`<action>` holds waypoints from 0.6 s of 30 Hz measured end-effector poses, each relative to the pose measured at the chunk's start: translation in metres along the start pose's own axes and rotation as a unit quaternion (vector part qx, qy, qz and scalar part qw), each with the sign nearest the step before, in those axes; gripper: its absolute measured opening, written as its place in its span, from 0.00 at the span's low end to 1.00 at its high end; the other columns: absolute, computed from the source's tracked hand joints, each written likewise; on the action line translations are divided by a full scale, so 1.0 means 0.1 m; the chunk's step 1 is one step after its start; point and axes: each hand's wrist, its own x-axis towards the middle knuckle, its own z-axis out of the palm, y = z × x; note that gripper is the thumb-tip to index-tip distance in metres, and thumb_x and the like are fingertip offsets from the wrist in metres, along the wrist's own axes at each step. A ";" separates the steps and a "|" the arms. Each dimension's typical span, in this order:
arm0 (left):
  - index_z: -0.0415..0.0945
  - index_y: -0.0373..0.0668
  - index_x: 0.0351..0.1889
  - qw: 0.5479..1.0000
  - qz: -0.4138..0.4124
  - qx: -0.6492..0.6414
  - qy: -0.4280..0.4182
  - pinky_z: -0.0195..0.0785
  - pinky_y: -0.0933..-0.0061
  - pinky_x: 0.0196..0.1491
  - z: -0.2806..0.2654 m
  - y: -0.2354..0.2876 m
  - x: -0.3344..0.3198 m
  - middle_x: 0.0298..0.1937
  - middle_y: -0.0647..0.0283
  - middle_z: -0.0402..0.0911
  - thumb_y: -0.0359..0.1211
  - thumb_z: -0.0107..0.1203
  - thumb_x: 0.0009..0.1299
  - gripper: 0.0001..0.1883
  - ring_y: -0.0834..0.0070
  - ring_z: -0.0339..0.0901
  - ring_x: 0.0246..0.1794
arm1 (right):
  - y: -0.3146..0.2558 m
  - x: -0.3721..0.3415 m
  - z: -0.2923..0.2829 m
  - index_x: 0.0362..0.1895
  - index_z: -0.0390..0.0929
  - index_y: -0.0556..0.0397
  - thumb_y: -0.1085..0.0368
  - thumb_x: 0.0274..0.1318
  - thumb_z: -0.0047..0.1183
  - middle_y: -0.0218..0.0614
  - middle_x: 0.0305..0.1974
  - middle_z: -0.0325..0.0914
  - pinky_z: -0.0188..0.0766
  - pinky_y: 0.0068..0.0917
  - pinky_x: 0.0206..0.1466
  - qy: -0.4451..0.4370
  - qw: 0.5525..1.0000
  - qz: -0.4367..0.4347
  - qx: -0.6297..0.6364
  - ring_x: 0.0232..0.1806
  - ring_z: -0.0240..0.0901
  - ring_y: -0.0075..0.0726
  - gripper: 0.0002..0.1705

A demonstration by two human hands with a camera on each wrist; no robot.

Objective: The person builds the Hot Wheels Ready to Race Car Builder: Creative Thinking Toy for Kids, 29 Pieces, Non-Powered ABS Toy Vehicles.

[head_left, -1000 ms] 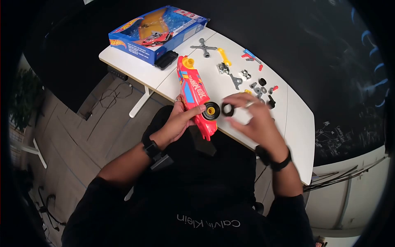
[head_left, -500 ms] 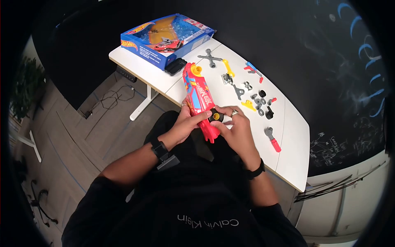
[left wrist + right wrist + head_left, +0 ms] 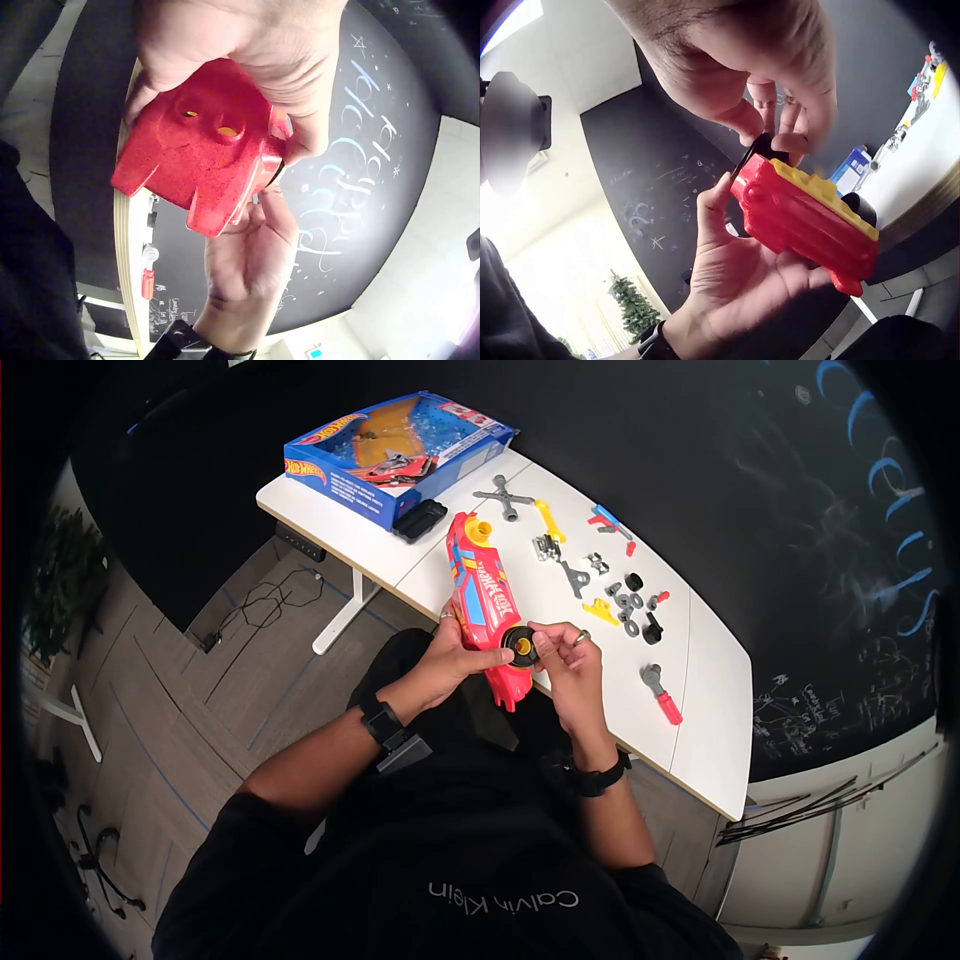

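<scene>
My left hand (image 3: pixel 445 668) grips a red toy car (image 3: pixel 488 585) that hangs in the air just off the table's front edge. Its thumb lies along the rim of a black wheel (image 3: pixel 513 631) with a yellow hub. On the wheel's other side, my right hand (image 3: pixel 573 675) pinches a black ring (image 3: pixel 763 146) between thumb and fingers, right against the wheel. The yellow underside (image 3: pixel 817 187) of the car shows in the right wrist view. At the car's far end a yellow hub (image 3: pixel 481 530) stands bare. The left wrist view shows the car's red end (image 3: pixel 187 142).
A blue toy box (image 3: pixel 390 460) stands at the table's far left, a black tray (image 3: pixel 420 520) beside it. Across the white table (image 3: pixel 700 740) lie a grey cross wrench (image 3: pixel 503 497), a yellow tool (image 3: pixel 547 520), several grey and black parts (image 3: pixel 630 600) and a red-handled tool (image 3: pixel 661 694).
My right hand has come left with the black ring, from beside the car onto its wheel. The left hand keeps its grip on the car.
</scene>
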 end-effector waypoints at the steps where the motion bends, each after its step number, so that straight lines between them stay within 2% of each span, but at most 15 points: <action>1: 0.42 0.51 0.78 1.000 -0.001 0.000 0.000 0.71 0.52 0.68 0.01 0.00 0.00 0.69 0.60 0.66 0.25 0.70 0.64 0.52 0.68 0.70 0.70 | -0.01 0.00 0.00 0.50 0.83 0.59 0.65 0.73 0.55 0.27 0.34 0.82 0.73 0.16 0.38 0.006 1.000 0.009 0.010 0.34 0.75 0.13 0.11; 3: 0.45 0.45 0.76 1.000 0.025 -0.008 0.014 0.62 0.65 0.74 0.05 0.00 -0.01 0.67 0.63 0.66 0.26 0.76 0.59 0.54 0.71 0.66 0.72 | 0.03 0.03 -0.01 0.49 0.83 0.59 0.64 0.73 0.55 0.27 0.33 0.82 0.74 0.16 0.38 0.009 1.000 0.007 0.005 0.33 0.74 0.13 0.11; 7: 0.44 0.46 0.77 1.000 0.015 -0.015 0.005 0.64 0.63 0.73 0.05 0.02 -0.02 0.68 0.62 0.66 0.26 0.75 0.59 0.55 0.71 0.66 0.72 | 0.00 0.00 0.03 0.50 0.82 0.59 0.64 0.73 0.56 0.27 0.35 0.82 0.75 0.17 0.41 0.014 0.999 0.024 0.037 0.34 0.73 0.13 0.11; 10: 0.44 0.46 0.77 0.999 -0.023 -0.043 0.013 0.64 0.63 0.73 0.08 0.11 -0.05 0.68 0.63 0.66 0.25 0.75 0.59 0.55 0.70 0.65 0.72 | -0.01 -0.04 0.00 0.53 0.81 0.59 0.67 0.71 0.56 0.29 0.38 0.82 0.75 0.18 0.46 -0.018 0.997 0.004 0.073 0.39 0.75 0.15 0.12; 12: 0.43 0.47 0.78 0.994 -0.086 -0.064 0.012 0.64 0.62 0.74 0.12 0.21 -0.07 0.68 0.63 0.66 0.24 0.74 0.60 0.55 0.70 0.66 0.72 | 0.01 -0.06 -0.02 0.55 0.80 0.60 0.69 0.70 0.57 0.30 0.40 0.83 0.75 0.19 0.48 -0.034 0.997 -0.008 0.061 0.41 0.75 0.16 0.13; 18: 0.42 0.47 0.78 0.998 -0.032 -0.045 0.002 0.63 0.63 0.74 0.02 0.06 -0.02 0.69 0.63 0.63 0.23 0.73 0.60 0.56 0.72 0.64 0.73 | 0.07 -0.06 -0.02 0.55 0.79 0.60 0.73 0.68 0.58 0.33 0.42 0.84 0.75 0.20 0.50 -0.033 0.996 -0.006 0.078 0.43 0.77 0.19 0.13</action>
